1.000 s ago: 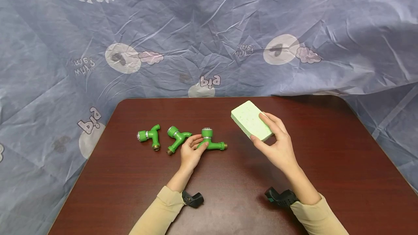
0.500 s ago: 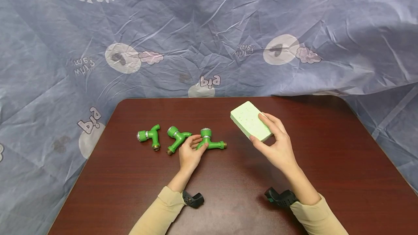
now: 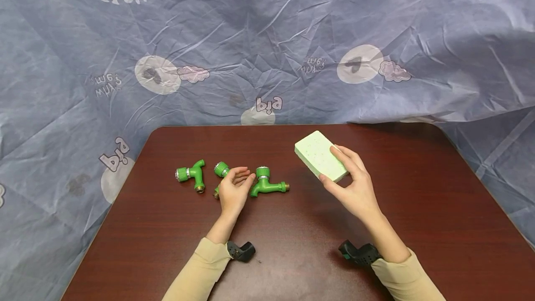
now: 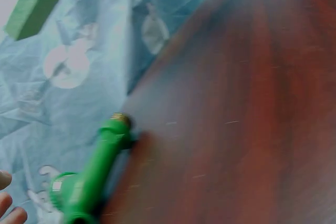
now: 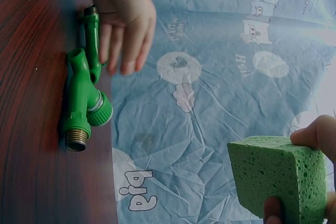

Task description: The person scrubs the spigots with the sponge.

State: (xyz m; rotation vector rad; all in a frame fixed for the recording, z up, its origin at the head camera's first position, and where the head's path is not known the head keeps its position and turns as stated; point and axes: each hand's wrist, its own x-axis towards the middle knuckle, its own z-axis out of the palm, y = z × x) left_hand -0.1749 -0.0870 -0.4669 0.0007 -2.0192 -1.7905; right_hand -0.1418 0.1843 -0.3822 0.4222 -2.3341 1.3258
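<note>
Above the table, my right hand (image 3: 354,187) grips a pale green sponge (image 3: 319,156) between thumb and fingers; its pores show in the right wrist view. My left hand (image 3: 234,193) hovers with relaxed fingers just left of a green tap (image 3: 269,186), apart from it. That tap lies on the table, knob toward the far side and brass thread to the right. Behind the left hand lies a second green tap (image 3: 221,169), partly hidden by it. A third green tap (image 3: 193,175) rests farther left, its knob pointing left.
The dark red-brown wooden table (image 3: 301,245) ends at a far edge against a wrinkled blue-grey printed cloth (image 3: 234,27). Each wrist wears a black camera mount, one on the left (image 3: 241,251) and one on the right (image 3: 360,252).
My left hand has let go of the rightmost tap and moved a little left, now partly covering the middle tap. The right hand and sponge are nearly unmoved.
</note>
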